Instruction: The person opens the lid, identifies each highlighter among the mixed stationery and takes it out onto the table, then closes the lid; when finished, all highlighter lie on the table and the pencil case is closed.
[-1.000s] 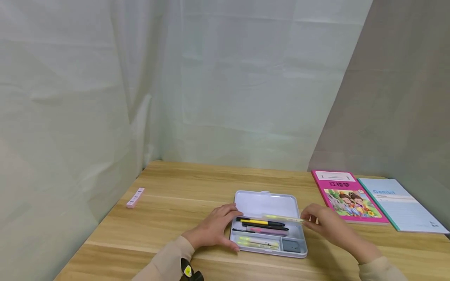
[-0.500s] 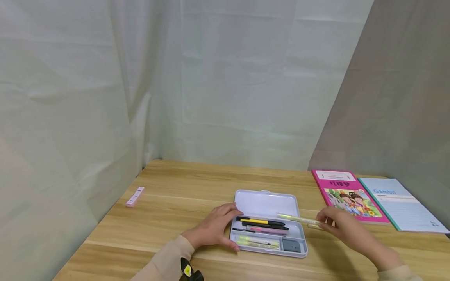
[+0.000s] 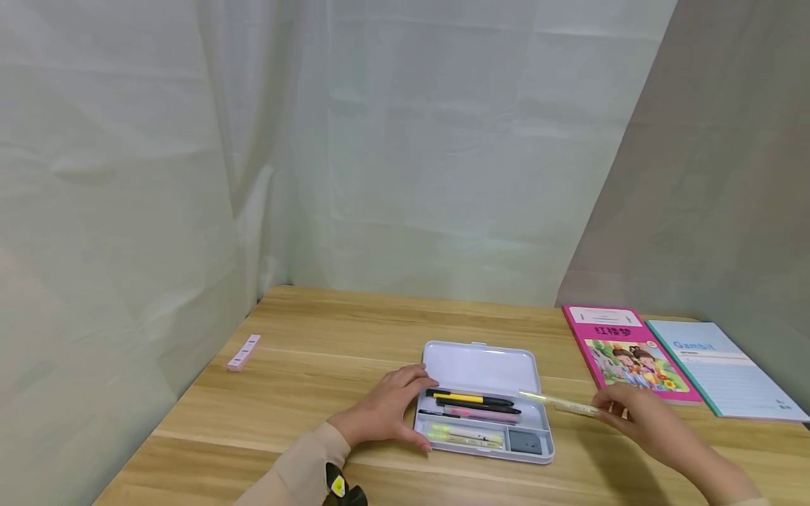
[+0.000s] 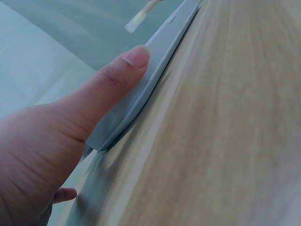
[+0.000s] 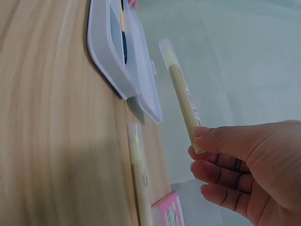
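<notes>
In the head view a white pencil case [image 3: 481, 367] lies with its lid folded back. My left hand [image 3: 387, 411] rests against its left end, thumb at the front and fingers at the back; the left wrist view shows the thumb [image 4: 106, 89] straight along the case wall. Off the right end, my right hand [image 3: 639, 414] pinches a pale yellow highlighter [image 5: 184, 96] by one end between thumb and index finger, capped tip pointing toward the case. A second highlighter [image 5: 142, 183] lies on the table below it. Inside the case are several pens [image 3: 474, 406], more highlighters [image 3: 465, 437] and a dark grey block [image 3: 524, 442].
A pink-covered book [image 3: 610, 318] and a light blue notebook [image 3: 721, 369] lie at the right of the wooden table [image 3: 342, 330]. A small pink-and-white strip [image 3: 243, 353] sits at the far left. Pale curtains [image 3: 430, 154] hang behind.
My right hand has moved right, away from the case, carrying the highlighter. The highlighter on the table has come into sight beside it. My left hand has stayed put.
</notes>
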The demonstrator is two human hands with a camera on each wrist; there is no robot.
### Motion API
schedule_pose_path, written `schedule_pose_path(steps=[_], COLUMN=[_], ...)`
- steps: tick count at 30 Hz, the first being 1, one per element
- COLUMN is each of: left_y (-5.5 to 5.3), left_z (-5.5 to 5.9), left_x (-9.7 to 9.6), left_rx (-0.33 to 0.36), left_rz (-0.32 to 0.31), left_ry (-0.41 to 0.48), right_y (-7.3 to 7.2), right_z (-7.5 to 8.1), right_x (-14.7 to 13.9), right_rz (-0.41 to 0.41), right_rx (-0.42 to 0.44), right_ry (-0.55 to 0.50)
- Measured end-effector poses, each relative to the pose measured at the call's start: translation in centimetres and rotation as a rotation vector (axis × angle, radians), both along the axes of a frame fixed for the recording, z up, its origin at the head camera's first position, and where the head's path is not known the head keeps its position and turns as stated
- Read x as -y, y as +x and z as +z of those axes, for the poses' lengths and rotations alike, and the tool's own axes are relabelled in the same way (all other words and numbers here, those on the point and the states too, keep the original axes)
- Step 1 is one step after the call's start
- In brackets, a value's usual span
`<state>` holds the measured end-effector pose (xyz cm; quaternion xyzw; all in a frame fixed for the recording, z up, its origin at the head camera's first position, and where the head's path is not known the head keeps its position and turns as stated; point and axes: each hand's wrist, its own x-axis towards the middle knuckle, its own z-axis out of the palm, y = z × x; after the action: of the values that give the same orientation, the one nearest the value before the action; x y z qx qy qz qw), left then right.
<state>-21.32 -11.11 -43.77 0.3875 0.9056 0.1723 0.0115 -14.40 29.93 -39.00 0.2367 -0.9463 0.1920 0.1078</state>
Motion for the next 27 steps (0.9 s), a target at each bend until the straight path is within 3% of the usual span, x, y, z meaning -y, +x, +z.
schedule_pose_path(steps=[12, 19, 27], left_y=[0.0, -0.1, -0.1], left_z=[0.0, 0.0, -0.1], left_x=[-0.1, -0.1, -0.1], left_rx=[-0.012, -0.009, 0.0], left_rz=[-0.002, -0.001, 0.002], left_ry=[0.004, -0.005, 0.002], right_y=[0.9, 1.5, 1.9], right_z=[-1.2, -2.8, -3.7], right_x=[-2.3, -3.6, -4.2], right_rz=[-0.014, 0.012, -0.042], right_rx=[0.016, -0.036, -0.061], right_ry=[0.028, -0.011, -0.023])
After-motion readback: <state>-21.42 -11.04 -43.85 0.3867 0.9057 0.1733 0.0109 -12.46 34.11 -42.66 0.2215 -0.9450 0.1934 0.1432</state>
